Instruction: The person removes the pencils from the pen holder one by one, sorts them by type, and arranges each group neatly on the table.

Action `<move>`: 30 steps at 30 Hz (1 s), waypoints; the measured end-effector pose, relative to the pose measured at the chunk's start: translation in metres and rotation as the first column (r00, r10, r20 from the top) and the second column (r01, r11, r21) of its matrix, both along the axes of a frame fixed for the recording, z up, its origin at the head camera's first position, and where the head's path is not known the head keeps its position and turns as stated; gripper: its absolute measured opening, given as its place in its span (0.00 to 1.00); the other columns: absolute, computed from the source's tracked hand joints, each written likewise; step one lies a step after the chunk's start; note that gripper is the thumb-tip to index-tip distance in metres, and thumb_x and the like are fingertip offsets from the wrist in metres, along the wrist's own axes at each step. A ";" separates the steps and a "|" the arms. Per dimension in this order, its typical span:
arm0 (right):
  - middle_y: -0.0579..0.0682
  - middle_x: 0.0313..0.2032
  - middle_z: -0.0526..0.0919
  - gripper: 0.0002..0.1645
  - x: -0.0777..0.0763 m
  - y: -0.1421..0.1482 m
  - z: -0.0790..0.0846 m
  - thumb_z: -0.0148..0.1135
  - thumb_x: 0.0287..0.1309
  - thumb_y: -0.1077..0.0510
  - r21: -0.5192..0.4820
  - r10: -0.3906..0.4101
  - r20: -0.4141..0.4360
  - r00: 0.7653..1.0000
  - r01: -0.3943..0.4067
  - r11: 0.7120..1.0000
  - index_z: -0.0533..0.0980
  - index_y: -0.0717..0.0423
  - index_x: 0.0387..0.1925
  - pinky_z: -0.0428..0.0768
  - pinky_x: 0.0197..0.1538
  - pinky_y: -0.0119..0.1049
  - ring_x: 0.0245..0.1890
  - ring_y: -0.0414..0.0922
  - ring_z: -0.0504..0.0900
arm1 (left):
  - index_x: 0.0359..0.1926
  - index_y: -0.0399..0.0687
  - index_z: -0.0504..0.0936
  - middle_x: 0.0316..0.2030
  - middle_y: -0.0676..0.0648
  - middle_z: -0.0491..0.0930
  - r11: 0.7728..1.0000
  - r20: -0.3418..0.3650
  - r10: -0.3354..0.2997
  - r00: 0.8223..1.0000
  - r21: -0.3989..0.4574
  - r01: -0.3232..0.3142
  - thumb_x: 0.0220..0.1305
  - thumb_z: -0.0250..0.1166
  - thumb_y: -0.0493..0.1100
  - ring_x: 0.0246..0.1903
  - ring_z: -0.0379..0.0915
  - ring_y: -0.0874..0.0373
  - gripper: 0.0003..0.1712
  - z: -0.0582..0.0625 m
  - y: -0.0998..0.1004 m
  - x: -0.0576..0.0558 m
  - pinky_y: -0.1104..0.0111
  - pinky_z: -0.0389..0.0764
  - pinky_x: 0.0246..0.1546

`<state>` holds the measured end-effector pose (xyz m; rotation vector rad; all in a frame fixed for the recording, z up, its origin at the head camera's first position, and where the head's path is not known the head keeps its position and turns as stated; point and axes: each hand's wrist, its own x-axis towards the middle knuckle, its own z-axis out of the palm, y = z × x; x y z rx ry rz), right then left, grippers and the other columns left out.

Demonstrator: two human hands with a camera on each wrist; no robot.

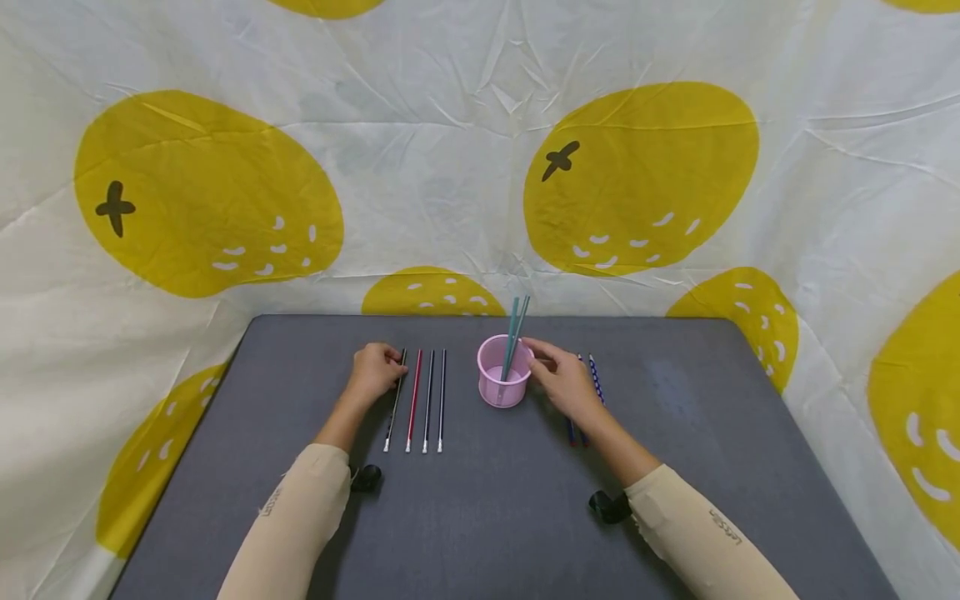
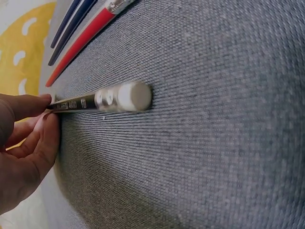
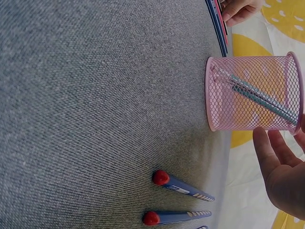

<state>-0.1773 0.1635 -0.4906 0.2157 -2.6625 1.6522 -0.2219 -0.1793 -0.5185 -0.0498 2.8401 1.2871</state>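
My left hand pinches a black pencil between thumb and fingertips near its far end; its white eraser points toward me, close over the table. To the right of it lie a red pencil and two dark blue pencils, roughly parallel. A pink mesh pencil cup stands upright with teal pencils leaning inside. At the cup's right side, my right hand holds it near the rim, fingers against the mesh.
Blue patterned pencils with red ends lie right of the cup, partly hidden under my right forearm in the head view. A grey cloth-covered table bears everything. Behind it hangs a white curtain with yellow fruit prints.
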 end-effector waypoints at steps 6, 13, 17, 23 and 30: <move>0.63 0.55 0.86 0.23 -0.001 0.002 0.000 0.61 0.72 0.61 0.002 -0.009 -0.009 1.000 0.009 1.000 0.78 0.54 0.65 0.84 0.38 0.26 0.44 0.52 0.89 | 0.41 0.30 0.86 0.28 0.38 0.87 1.000 0.007 -0.001 1.000 -0.017 0.001 0.56 0.74 0.32 0.15 0.76 0.64 0.12 0.000 0.002 -0.002 0.71 0.82 0.19; 0.62 0.55 0.86 0.23 -0.003 0.002 0.000 0.61 0.72 0.61 0.006 -0.006 -0.003 1.000 0.006 1.000 0.78 0.53 0.65 0.85 0.38 0.26 0.43 0.54 0.90 | 0.39 0.30 0.86 0.29 0.38 0.87 1.000 0.004 0.022 1.000 -0.005 -0.022 0.56 0.73 0.32 0.15 0.76 0.64 0.10 0.000 0.002 -0.003 0.71 0.84 0.20; 0.63 0.55 0.86 0.23 -0.004 0.002 0.000 0.61 0.72 0.61 0.007 0.000 0.006 1.000 0.000 1.000 0.78 0.53 0.66 0.84 0.37 0.26 0.43 0.57 0.89 | 0.39 0.31 0.87 0.29 0.39 0.87 1.000 0.003 0.025 1.000 -0.004 -0.025 0.57 0.73 0.33 0.15 0.76 0.65 0.09 -0.001 0.002 -0.003 0.72 0.83 0.20; 0.63 0.55 0.86 0.23 -0.005 0.001 0.001 0.61 0.73 0.59 0.018 -0.001 0.004 1.000 0.001 1.000 0.78 0.52 0.66 0.84 0.37 0.26 0.41 0.56 0.89 | 0.39 0.31 0.87 0.30 0.38 0.88 1.000 0.009 0.023 1.000 0.010 -0.023 0.57 0.73 0.33 0.15 0.76 0.65 0.09 0.000 0.001 -0.004 0.71 0.84 0.20; 0.63 0.55 0.85 0.23 -0.006 -0.001 0.002 0.61 0.73 0.59 0.006 -0.001 0.015 1.000 0.001 1.000 0.78 0.53 0.66 0.86 0.39 0.27 0.43 0.53 0.90 | 0.39 0.31 0.86 0.31 0.37 0.88 1.000 0.020 0.021 1.000 0.017 -0.021 0.57 0.72 0.32 0.15 0.77 0.64 0.09 0.000 -0.002 -0.007 0.70 0.85 0.20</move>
